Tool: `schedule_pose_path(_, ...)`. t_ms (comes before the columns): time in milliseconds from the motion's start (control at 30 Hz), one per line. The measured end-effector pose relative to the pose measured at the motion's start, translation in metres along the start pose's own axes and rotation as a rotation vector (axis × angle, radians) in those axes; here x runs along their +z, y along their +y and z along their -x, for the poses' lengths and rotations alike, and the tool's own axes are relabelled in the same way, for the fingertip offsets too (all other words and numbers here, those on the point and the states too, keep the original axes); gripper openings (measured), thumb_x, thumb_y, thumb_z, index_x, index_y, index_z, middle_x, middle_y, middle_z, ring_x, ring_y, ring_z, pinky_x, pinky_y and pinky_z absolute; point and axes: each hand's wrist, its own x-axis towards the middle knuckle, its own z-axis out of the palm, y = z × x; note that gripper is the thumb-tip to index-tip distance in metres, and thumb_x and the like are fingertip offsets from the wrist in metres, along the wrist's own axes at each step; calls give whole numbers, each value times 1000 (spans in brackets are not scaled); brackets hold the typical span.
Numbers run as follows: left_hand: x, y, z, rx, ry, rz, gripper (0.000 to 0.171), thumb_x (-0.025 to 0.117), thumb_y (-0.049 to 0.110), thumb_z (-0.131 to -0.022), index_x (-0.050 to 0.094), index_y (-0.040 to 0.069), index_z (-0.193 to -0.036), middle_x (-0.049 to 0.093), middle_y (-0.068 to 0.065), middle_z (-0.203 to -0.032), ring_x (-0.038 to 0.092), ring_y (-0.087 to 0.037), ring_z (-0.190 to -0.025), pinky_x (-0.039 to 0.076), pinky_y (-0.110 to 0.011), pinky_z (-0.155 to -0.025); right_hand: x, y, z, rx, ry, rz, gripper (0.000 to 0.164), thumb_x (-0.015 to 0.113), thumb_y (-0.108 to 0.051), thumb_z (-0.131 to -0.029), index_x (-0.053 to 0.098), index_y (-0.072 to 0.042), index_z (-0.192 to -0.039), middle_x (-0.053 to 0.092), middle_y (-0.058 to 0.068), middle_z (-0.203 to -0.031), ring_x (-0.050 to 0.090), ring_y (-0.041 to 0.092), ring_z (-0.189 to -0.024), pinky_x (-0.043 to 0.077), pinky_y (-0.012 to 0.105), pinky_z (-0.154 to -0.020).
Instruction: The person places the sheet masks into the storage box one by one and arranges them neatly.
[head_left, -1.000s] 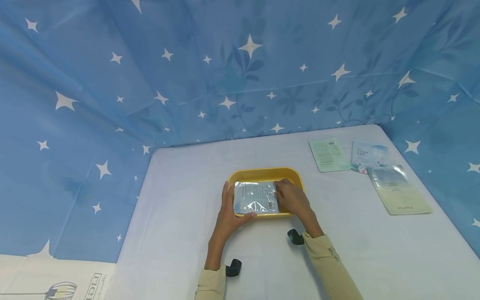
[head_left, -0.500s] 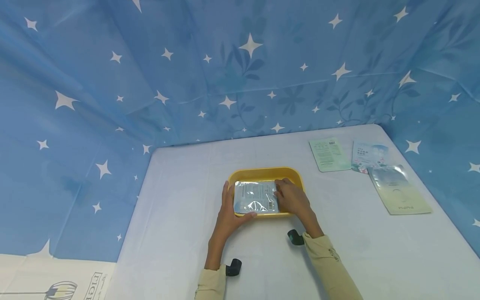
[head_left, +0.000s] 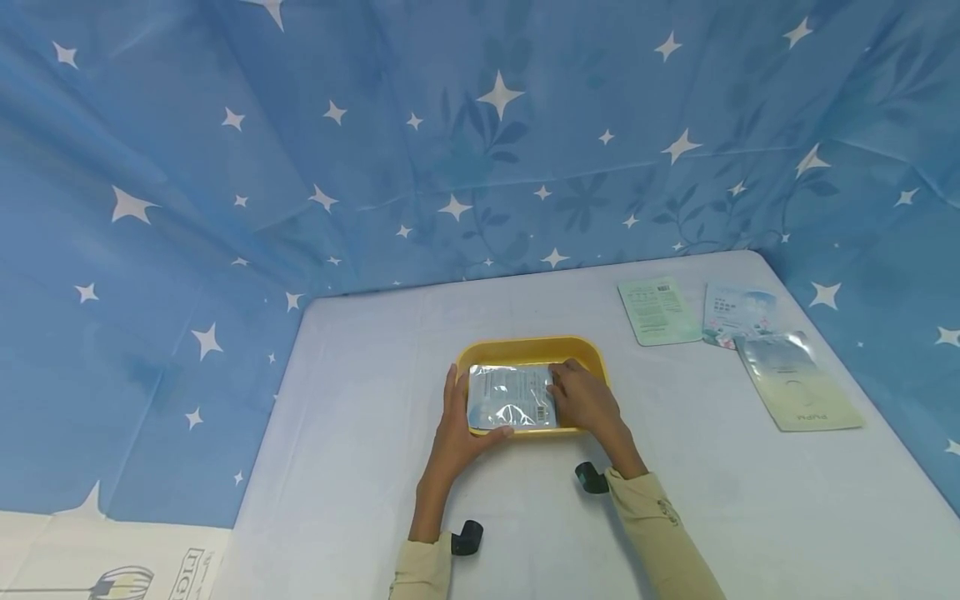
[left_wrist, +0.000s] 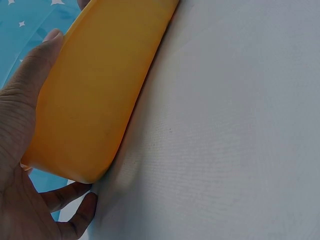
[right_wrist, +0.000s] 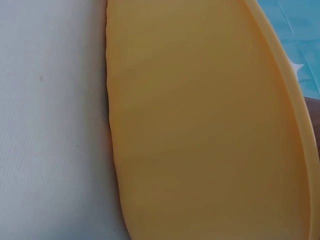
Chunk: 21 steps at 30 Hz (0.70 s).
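A yellow plastic tray (head_left: 525,348) stands on the white-covered table, and a shiny silver foil packet (head_left: 512,396) with print and a barcode lies in its left part. My left hand (head_left: 454,429) holds the tray's left end, thumb on the front rim, fingers along the side. In the left wrist view its lower fingers (left_wrist: 80,215) reach under the tray's corner. My right hand (head_left: 588,400) dips into the tray's right side, curled fingers pinching the packet's right edge. The right wrist view shows mostly the tray's outer wall (right_wrist: 200,120); the right fingertips are hidden there.
Toward the back right lie a green packet (head_left: 660,312), a pale blue flowered packet (head_left: 738,312) and a silver-and-yellow packet (head_left: 798,387), the last two overlapping. Blue star-patterned cloth (head_left: 450,125) hangs behind the table.
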Motion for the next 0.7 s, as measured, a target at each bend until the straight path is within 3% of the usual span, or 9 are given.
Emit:
schedule_pose_path(500,-1,2,2,-7,-4,13,119,82,59,-68,14,21,-157,-4,7,-166,20,-27,-150,37,-54,-110,8,2,-2,5,-9,43,32,67,-25,-93,62,-7,-119,61,9,-105,53,19,-79,52,34,-73)
schedule_pose_path(700,0,1,2,-5,1,18,119,82,61,-67,15,21,-157,-4,8,-166,22,-27,-149,37,-55,-110,7,2,-2,6,2,53,32,67,-25,-93,63,-7,-118,61,9,-106,54,19,-79,54,36,-77)
